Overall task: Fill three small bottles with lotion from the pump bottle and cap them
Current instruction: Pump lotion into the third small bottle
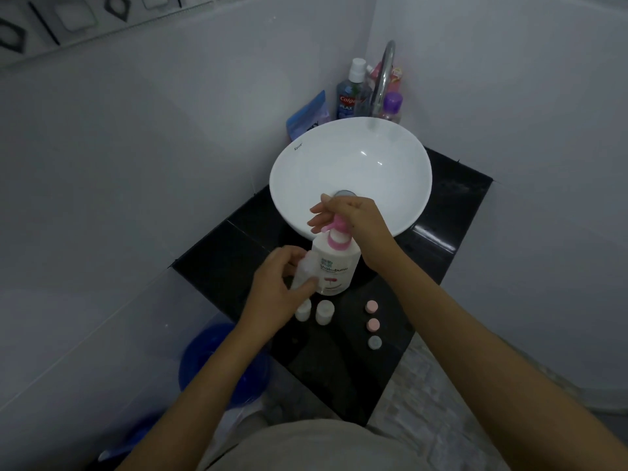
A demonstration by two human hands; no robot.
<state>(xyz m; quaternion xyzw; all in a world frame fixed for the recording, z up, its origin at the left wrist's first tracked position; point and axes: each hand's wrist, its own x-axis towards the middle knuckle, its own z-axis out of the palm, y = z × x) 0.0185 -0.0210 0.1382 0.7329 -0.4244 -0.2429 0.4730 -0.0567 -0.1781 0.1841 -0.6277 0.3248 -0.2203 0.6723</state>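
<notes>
- The right hand [353,219] is laid over the pink pump head [339,223] of the white pump bottle [334,266]; its fingers are loosely curled and slightly apart, with the palm side on the pump top.
- The left hand [275,287] is closed around a small translucent bottle [304,271], thumb and fingers clamped on its sides, and the bottle is held just beside the pump bottle, under the nozzle.
- The pump bottle is stood on the black countertop [441,232], in front of the white basin [350,171].
- Two more small bottles [314,311] are stood upright, uncapped, on the countertop near the left hand.
- Three caps [372,323], two pink and one grey, are laid in a row to the right, well apart from the bottles.
- "Shokubutsu" can be read on the pump bottle; "Colgate Plax" is seen on a blue bottle [350,93] behind the basin; the small mark on the basin rim is too small to read with certainty.
</notes>
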